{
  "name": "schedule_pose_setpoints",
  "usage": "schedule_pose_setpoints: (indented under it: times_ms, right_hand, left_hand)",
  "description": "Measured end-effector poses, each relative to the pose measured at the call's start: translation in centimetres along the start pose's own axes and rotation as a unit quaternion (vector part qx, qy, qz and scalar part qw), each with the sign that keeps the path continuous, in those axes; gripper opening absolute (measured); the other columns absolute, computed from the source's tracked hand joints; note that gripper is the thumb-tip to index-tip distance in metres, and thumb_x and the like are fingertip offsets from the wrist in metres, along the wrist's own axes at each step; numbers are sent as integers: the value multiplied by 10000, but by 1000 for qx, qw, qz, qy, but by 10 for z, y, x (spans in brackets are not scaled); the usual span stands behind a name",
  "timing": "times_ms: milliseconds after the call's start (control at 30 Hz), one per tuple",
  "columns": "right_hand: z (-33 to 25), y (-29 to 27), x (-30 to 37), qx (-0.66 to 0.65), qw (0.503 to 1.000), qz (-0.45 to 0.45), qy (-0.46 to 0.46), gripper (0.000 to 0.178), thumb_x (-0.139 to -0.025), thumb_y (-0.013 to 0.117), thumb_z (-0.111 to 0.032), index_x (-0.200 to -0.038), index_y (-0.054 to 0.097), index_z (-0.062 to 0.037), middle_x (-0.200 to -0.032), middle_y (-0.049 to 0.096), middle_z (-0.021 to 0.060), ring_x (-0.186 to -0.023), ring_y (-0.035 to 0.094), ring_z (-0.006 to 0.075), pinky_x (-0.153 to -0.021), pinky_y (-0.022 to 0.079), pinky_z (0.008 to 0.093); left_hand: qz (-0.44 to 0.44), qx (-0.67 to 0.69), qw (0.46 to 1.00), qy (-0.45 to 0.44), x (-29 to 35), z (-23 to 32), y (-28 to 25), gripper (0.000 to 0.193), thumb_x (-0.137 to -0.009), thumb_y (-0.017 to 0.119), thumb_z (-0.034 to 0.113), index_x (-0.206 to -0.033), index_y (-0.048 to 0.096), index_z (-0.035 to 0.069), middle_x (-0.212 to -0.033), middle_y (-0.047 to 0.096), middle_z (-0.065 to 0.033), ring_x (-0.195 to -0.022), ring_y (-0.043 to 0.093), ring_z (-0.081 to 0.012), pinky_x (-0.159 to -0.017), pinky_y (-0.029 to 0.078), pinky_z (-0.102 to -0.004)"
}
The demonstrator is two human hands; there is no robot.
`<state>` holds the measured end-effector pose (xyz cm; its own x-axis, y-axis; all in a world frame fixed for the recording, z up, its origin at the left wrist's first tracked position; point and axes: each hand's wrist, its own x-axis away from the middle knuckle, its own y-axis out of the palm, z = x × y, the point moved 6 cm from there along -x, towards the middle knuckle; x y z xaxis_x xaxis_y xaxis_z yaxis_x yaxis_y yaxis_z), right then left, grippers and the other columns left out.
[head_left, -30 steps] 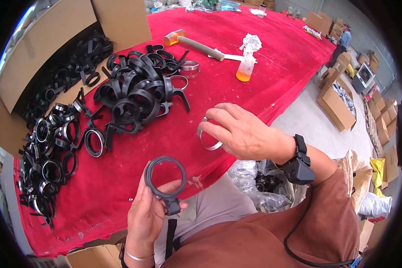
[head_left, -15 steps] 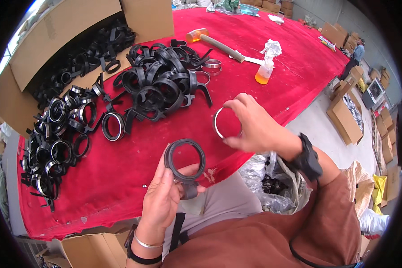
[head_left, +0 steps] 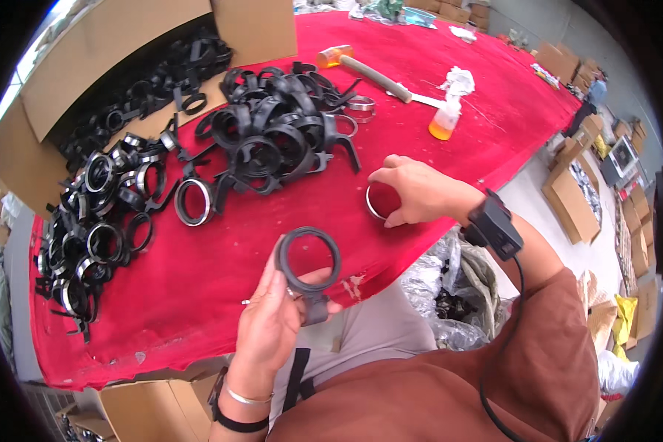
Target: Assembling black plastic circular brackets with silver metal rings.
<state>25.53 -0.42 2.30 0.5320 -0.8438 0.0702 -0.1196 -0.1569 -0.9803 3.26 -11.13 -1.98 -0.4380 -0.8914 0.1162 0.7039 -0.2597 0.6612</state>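
Note:
Near the front edge of the red-covered table, my left hand (head_left: pixel 267 318) grips a black rubber ring with a tab (head_left: pixel 332 250), held up with its opening facing me. To its right, my right hand (head_left: pixel 418 193) is closed on a thin silver metal ring (head_left: pixel 370 204), partly hidden behind the fingers. The two rings are apart. Beyond my hands lies a heap of black tabbed rings (head_left: pixel 272 132). Left of it is a spread of black rings fitted with silver metal rings (head_left: pixel 99 239), and one such ring (head_left: pixel 194 202) lies closest to my left hand.
An open cardboard box (head_left: pixel 118 70) of black rings stands at the far left. A mallet (head_left: pixel 376 77), a bottle of orange liquid (head_left: pixel 444 121) and loose metal rings (head_left: pixel 360 108) lie farther back. A plastic-lined sack (head_left: pixel 486 287) stands below the table's edge. Someone (head_left: pixel 595 96) stands far right.
My right hand has shifted slightly right with the metal ring and turned, so less of the ring shows. My left hand keeps hold of the black ring. The view has shifted a little.

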Motion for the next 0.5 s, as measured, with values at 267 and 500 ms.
schedule_pose_setpoints:
  times_ms: [267,500]
  right_hand:
    - [-108,-18,14,-253,940,147,-176,705,-610,816,-181,-1235,539,-8,-1077,566,214,-956,596,359,-800,508,390]
    - [-123,-14,6,-215,946,123,-211,713,-604,816,-171,-1245,541,-25,-1139,524,235,-1057,533,384,-871,475,417]
  left_hand:
    - [26,-41,999,-17,-4,4,6,492,-1024,257,316,-1470,185,121,-1308,472,-192,-1100,569,-308,-850,547,-462]
    - [28,-69,997,-26,-1,6,2,500,-1025,290,310,-1476,185,119,-1237,537,-159,-991,621,-253,-821,555,-388]
